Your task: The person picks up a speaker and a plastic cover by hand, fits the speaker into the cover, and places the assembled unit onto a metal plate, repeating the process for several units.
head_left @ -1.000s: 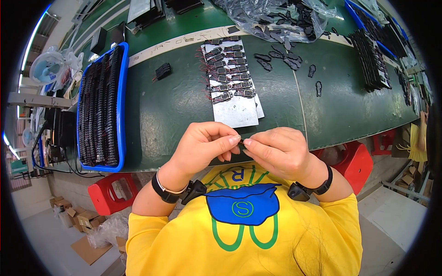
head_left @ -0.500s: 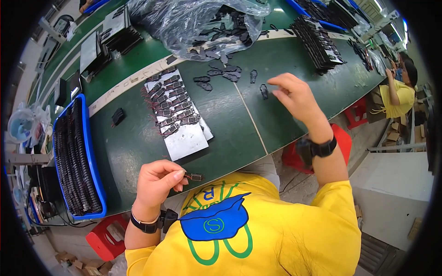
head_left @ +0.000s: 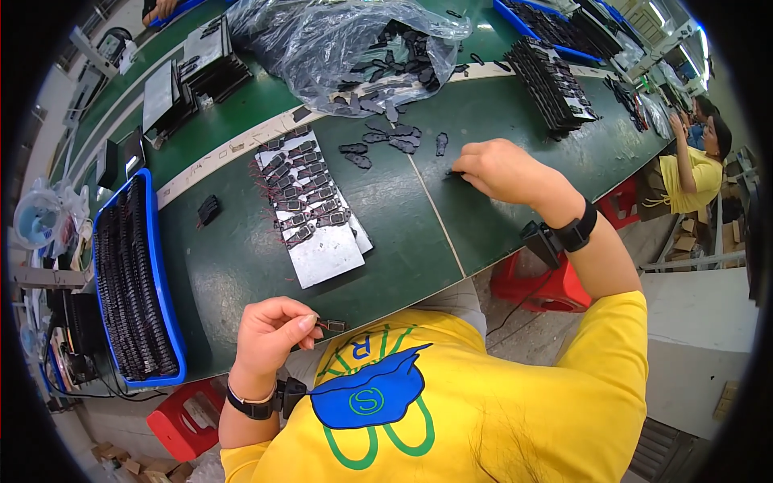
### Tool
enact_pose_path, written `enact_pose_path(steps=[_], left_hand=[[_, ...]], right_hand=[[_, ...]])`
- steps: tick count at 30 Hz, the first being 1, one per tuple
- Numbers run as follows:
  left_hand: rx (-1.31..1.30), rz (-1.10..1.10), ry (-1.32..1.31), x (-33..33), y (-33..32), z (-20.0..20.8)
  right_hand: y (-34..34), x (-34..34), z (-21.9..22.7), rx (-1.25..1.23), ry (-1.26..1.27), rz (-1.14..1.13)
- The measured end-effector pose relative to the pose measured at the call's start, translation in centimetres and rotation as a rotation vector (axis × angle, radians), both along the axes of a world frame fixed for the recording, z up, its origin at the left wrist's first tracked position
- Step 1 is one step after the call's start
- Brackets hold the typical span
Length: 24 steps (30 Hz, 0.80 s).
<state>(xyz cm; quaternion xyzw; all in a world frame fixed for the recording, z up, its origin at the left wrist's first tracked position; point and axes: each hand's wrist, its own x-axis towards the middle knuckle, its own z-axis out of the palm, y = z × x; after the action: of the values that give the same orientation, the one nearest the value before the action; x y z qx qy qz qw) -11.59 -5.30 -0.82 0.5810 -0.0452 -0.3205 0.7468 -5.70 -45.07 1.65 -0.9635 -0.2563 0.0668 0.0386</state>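
The left hand (head_left: 270,334) fingers pinch 1 small black part (head_left: 332,325) at the surface's near edge. The right hand (head_left: 503,171) fingers close on a loose black piece (head_left: 453,172); better to lift it gently.

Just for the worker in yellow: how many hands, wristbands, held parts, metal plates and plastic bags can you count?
Hands: 2, left hand and right hand
Black wristbands: 2
Small black part pinched in the left hand: 1
Grey metal plate: 1
Clear plastic bag: 1
Total: 7

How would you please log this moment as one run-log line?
left hand: pinching small black part | right hand: fingers on loose black part on green table | metal plate: untouched
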Motion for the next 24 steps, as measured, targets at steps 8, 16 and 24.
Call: enact_pose_path(steps=[8, 16, 24], left_hand=[[0.019, -0.044, 0.01, 0.2, -0.4, -0.1], [0.005, -0.036, 0.02, 0.5, -0.3, -0.5], [-0.005, -0.028, 0.017, 0.4, -0.2, -0.7]], right_hand=[[-0.6, -0.3, -0.3, 0.2, 0.051, -0.11], [0.6, -0.5, -0.4, 0.167, 0.03, -0.242], [0.6, -2.1, -2.1, 0.345, -0.018, -0.364]])
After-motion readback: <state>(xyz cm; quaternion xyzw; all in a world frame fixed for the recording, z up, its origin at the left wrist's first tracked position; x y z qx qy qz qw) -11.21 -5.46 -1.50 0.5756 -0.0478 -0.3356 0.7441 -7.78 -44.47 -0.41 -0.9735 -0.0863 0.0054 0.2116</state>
